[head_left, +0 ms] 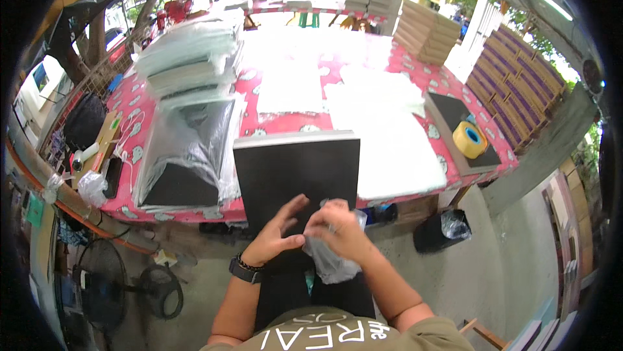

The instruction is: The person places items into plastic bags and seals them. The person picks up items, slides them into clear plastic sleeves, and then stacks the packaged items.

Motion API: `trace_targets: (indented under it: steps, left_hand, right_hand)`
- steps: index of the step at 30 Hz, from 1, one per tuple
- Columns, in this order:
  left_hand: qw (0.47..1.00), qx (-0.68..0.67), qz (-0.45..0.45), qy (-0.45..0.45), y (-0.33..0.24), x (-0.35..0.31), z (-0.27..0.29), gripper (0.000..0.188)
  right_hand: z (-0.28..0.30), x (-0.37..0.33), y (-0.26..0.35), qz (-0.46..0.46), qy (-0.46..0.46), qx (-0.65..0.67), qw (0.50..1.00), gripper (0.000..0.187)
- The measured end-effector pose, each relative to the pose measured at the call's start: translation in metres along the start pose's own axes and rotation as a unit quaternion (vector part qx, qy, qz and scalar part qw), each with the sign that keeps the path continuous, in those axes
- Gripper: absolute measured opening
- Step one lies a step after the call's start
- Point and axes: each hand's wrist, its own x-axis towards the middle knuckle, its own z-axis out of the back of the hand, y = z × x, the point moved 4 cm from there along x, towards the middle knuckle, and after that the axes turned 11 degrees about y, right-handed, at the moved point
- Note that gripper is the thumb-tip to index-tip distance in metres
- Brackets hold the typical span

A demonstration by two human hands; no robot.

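Observation:
A black flat panel (295,166) with a pale top edge leans upright against the table's front edge, just before me. My left hand (279,231) is in front of its lower part with thumb and fingers apart, holding nothing. Beside it my right hand (337,226) has its fingers drawn together on a crumpled clear plastic bag (332,260), which hangs down over my lap. The fingertips of my right hand are slightly blurred. The panel's lower end is hidden behind my hands.
Plastic-wrapped black panels (182,185) and a tall wrapped stack (188,52) stand left on the pink tablecloth (435,133). White sheets (389,150) lie right of centre. Tape rolls (470,140) rest on another dark panel. A black bin (443,231) and a fan (104,286) stand on the floor.

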Motion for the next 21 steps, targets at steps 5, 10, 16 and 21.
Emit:
trace_targets:
  steps: [5,10,16,21]
  left_hand:
    - [0.965,-0.248,0.028,0.084,0.005,0.019,-0.023,0.061]
    - [0.973,-0.220,0.056,0.052,0.022,0.010,-0.019,0.022]
    - [0.953,-0.299,-0.052,-0.026,0.005,0.014,-0.038,0.031]
    - [0.975,-0.203,0.076,-0.039,0.023,0.004,-0.026,0.022]
  right_hand:
    - [0.013,-0.014,0.000,-0.064,-0.014,0.020,0.998,0.013]
    - [0.011,-0.032,-0.016,-0.135,-0.032,0.072,0.988,0.014]
    - [-0.004,-0.029,-0.015,-0.113,-0.019,0.041,0.993,0.012]
    - [-0.001,-0.028,-0.009,-0.142,-0.032,0.100,0.984,0.018]
